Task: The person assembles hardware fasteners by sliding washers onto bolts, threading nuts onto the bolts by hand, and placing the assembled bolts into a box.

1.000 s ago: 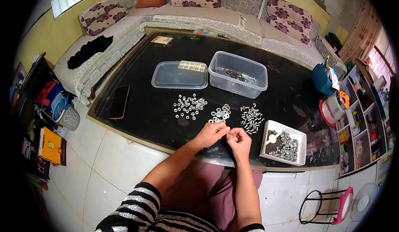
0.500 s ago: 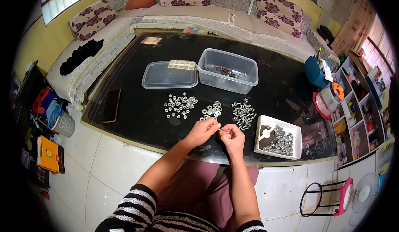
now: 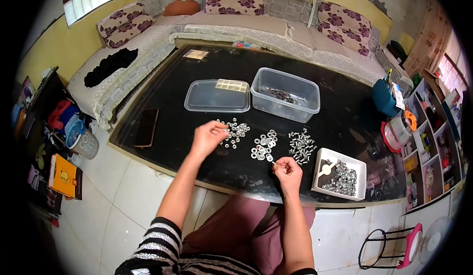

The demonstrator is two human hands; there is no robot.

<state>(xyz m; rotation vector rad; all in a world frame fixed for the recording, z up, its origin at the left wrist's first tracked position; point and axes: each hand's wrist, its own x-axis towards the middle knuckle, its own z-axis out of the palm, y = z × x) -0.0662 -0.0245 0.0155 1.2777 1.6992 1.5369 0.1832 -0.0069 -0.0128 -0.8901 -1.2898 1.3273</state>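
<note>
My left hand (image 3: 209, 138) reaches to the left edge of a pile of small metal nuts (image 3: 240, 130). Its thumb and fingertips are brought together there; whatever they pinch is too small to make out. Nearer the front edge of the black table, my right hand (image 3: 288, 171) is closed in a pinch. From its fingertips pokes the short, pale end of a small bolt (image 3: 274, 162). Flat washers (image 3: 264, 144) lie between the hands, and a heap of short bolts (image 3: 301, 146) sits just behind my right hand.
A white box (image 3: 340, 192) of metal fasteners stands to the right. Behind the piles are a clear plastic tub (image 3: 286, 102) with small dark parts inside and its lid (image 3: 217, 102). A phone (image 3: 147, 127) lies at the left of the black table (image 3: 197, 63).
My hands were together over the table's front edge. The left has moved away to the nuts, while the right stays near the front, still pinching. The whole view has shifted slightly.
</note>
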